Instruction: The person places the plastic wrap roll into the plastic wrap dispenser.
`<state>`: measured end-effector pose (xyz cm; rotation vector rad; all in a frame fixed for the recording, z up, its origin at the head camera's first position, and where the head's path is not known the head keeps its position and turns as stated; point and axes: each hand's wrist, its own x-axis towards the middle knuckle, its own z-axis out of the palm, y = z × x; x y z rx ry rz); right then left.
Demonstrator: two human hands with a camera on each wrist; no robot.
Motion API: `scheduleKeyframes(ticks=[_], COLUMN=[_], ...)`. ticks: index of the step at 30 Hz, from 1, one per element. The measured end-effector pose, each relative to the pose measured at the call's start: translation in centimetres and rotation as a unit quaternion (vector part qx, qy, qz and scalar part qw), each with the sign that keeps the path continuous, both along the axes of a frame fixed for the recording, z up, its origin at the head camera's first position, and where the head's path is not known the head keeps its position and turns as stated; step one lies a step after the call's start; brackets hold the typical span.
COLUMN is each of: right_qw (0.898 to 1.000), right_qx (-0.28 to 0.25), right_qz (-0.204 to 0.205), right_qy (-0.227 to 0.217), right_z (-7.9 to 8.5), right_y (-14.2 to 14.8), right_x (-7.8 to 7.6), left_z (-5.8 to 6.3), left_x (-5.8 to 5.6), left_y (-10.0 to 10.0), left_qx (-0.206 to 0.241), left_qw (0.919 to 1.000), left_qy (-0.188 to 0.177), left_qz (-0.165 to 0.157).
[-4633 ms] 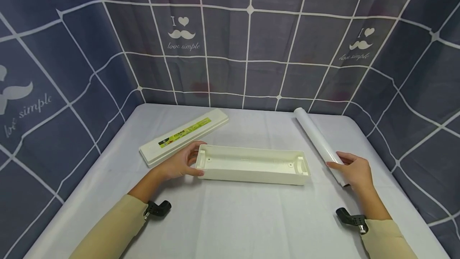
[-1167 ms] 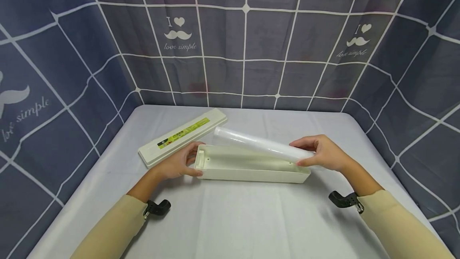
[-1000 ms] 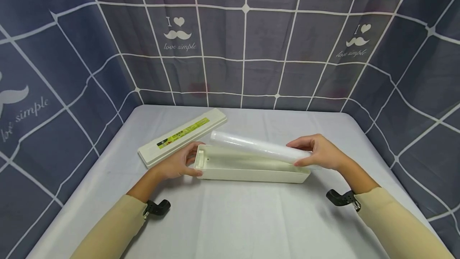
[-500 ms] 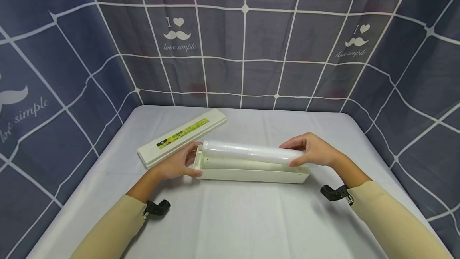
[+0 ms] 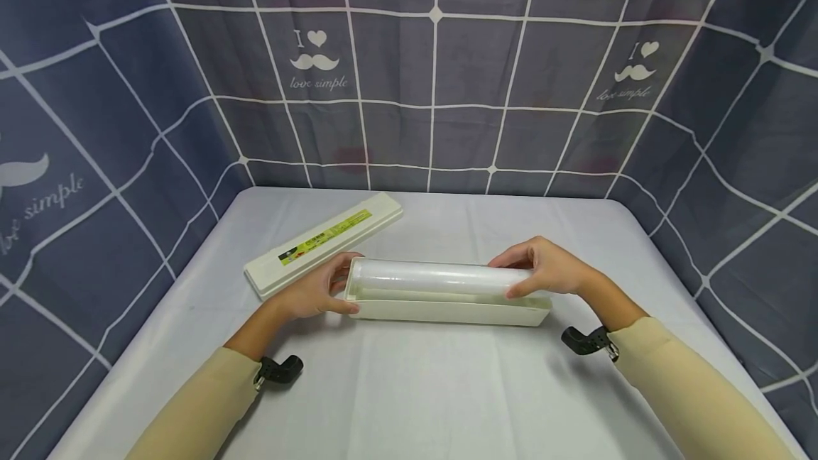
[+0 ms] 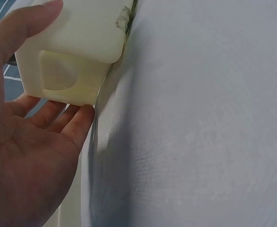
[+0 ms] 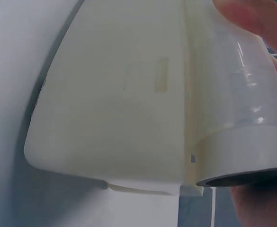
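Observation:
A long cream plastic box [image 5: 441, 312] lies across the middle of the table. My left hand [image 5: 309, 297] grips its left end, thumb at the front and fingers behind; the left wrist view shows the fingertips on the end wall of the box [image 6: 72, 42]. My right hand [image 5: 549, 268] holds the right end of a clear cling film roll [image 5: 428, 277] between thumb and fingers. The roll's left end is inside the box, while its right end is raised at the box's back side. From the right wrist, the hollow white core end of the cling film roll [image 7: 245, 151] shows beside the box wall.
Behind my left hand lies the box's cream lid [image 5: 326, 236], set at a slant and bearing a green-yellow label. A white cloth [image 5: 434, 389] covers the table. Dark checked curtains [image 5: 409, 69] enclose the back and both sides.
The right hand took the cling film roll from the table's right side and brought it left over the box. In the last second its left end came down into the box. The left hand stayed.

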<state>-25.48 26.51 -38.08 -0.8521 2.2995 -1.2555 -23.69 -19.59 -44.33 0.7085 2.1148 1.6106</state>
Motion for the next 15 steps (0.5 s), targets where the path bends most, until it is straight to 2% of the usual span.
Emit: scheduleKeyframes(ticks=[15], right_qw=[1.0], right_qx=[0.008], right_qz=[0.005], right_qy=[-0.006], right_z=[-0.67], right_y=[-0.65], right_x=[-0.17], left_z=[-0.21], left_x=[-0.15], left_y=[0.12], left_qx=[-0.002], left_qw=[1.0], left_qy=[0.001], left_qz=[0.002])
